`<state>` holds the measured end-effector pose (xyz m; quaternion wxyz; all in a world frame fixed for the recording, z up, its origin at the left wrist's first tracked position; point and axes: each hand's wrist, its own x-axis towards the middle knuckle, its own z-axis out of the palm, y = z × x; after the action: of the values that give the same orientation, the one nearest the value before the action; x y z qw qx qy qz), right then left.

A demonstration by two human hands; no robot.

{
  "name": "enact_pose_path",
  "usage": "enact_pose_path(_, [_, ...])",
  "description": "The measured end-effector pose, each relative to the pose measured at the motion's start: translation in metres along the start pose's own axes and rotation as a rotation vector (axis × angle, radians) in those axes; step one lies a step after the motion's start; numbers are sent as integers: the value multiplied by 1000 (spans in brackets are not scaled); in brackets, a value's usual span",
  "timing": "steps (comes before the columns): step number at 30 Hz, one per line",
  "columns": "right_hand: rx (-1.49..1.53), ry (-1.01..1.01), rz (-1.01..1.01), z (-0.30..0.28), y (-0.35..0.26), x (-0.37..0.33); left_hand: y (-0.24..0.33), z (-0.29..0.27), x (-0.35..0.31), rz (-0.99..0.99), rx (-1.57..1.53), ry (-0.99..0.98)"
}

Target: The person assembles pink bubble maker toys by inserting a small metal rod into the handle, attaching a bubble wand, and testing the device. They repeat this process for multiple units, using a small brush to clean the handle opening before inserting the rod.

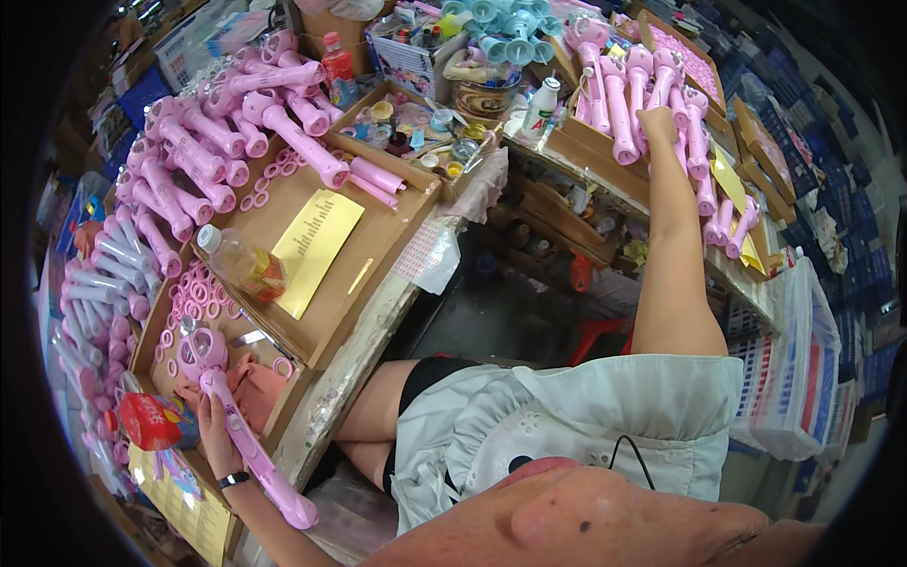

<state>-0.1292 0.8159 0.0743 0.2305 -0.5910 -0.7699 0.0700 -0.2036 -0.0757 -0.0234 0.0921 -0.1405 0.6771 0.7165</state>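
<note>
My left hand [215,430], with a dark band at the wrist, is closed round the handle of a pink toy wand [248,444]. The wand lies slantwise, its round clear-windowed head over a cardboard tray [307,364] and its handle end toward me. A salmon-coloured cloth [257,392] is beside that hand, with loose pink rings [196,295] just beyond. Far to the right, my stretched right arm reaches a pile of similar pink wands [616,109]. My right hand [658,125] is closed on one of them; its fingertips are partly hidden.
Left of me are heaped pink wands [189,161], a drink bottle [248,269] and a yellow sheet [324,248]. A red-capped container [156,422] stands by my left hand. Behind are small paint pots [383,111], a white bottle [540,104] and turquoise parts [510,28]. Plastic crates [789,359] stand right.
</note>
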Motion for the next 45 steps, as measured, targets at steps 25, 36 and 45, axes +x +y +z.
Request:
enact_pose_path(25, [1761, -696, -1135, -23, -125, -476, 84, 183, -172, 888, 687, -291])
enact_pose_path(36, [1189, -1708, -1683, -34, -86, -568, -15, 124, -160, 530, -878, 240])
enact_pose_path(45, [720, -2159, -1053, -57, -93, -550, -29, 123, -166, 437, -963, 55])
